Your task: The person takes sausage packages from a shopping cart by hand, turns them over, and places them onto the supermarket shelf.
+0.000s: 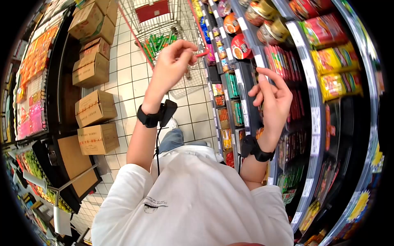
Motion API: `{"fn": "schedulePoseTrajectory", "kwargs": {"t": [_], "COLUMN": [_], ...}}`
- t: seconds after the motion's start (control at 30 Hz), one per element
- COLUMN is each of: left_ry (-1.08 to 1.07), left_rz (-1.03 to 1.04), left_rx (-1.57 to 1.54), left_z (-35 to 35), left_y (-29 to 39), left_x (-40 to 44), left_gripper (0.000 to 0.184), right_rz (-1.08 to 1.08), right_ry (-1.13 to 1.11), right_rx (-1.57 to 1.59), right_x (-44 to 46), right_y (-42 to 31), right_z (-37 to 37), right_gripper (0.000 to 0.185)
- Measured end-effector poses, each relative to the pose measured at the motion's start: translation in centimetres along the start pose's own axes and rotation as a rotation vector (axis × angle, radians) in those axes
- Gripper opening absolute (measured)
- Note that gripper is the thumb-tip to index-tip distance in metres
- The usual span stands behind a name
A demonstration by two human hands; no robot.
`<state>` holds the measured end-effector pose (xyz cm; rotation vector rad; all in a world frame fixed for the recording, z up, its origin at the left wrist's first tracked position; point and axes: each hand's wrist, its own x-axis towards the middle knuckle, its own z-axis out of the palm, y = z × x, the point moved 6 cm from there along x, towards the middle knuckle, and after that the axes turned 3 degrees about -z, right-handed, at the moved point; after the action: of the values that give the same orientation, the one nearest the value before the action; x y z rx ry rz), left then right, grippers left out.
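Observation:
My left hand (pixel 174 61) is curled, fingers bent inward, at the near end of a shopping cart (pixel 152 11). A short stretch of the cart's red handle (pixel 202 53) sticks out beside my fingertips; the rest of the bar is hidden behind the hand. Green packages (pixel 154 46) lie in the cart. My right hand (pixel 273 98) is raised in front of the shelves on the right, its fingers apart and loosely bent, with nothing in them. Nearest to it are red packets (pixel 283 61) and a red-lidded tub (pixel 241 46). Black bands circle both wrists.
Cardboard boxes (pixel 98 139) line the left side of the tiled aisle (pixel 135 88). Behind them stands a display of orange and pink packages (pixel 30 117). Shelves on the right hold yellow packets (pixel 340 84) and gold-lidded jars (pixel 274 33) behind price-label strips (pixel 315 123).

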<state>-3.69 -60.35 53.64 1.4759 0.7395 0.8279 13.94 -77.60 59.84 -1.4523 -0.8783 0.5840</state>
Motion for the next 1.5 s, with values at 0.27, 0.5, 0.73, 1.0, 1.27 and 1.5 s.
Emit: {"fn": "schedulePoseTrajectory", "kwargs": {"t": [0.27,0.5,0.73,1.0,1.27,1.5], "left_ry": [0.248,0.353,0.431,0.417,0.496,0.630], "left_rz": [-0.128,-0.271,-0.439,-0.558,-0.767,-1.019], "left_rx": [0.081,0.020,0.074,0.180,0.017,-0.128], "left_z": [-15.9,-20.1,-24.3,-24.4,-21.2,-21.4], "left_y": [-6.8,-9.3,-13.2,-20.9,-37.2,-51.1], "left_x": [0.5,1.8,7.7,22.5,33.3,34.1], "left_gripper": [0.017,0.019,0.019,0.021,0.021,0.030], "right_rz": [0.044,0.176,0.391,0.590,0.819,0.895], "right_ry": [-0.086,-0.125,-0.246,-0.307,-0.443,-0.716], "right_rx": [0.107,0.210,0.175,0.173,0.046,-0.295], "right_x": [7.2,14.3,25.0,39.5,44.6,43.2], "right_y": [6.0,12.7,21.9,34.8,51.5,63.5], "right_z": [10.9,18.0,24.7,35.2,43.4,47.1], "right_gripper": [0.028,0.027,0.026,0.025,0.035,0.047]}}
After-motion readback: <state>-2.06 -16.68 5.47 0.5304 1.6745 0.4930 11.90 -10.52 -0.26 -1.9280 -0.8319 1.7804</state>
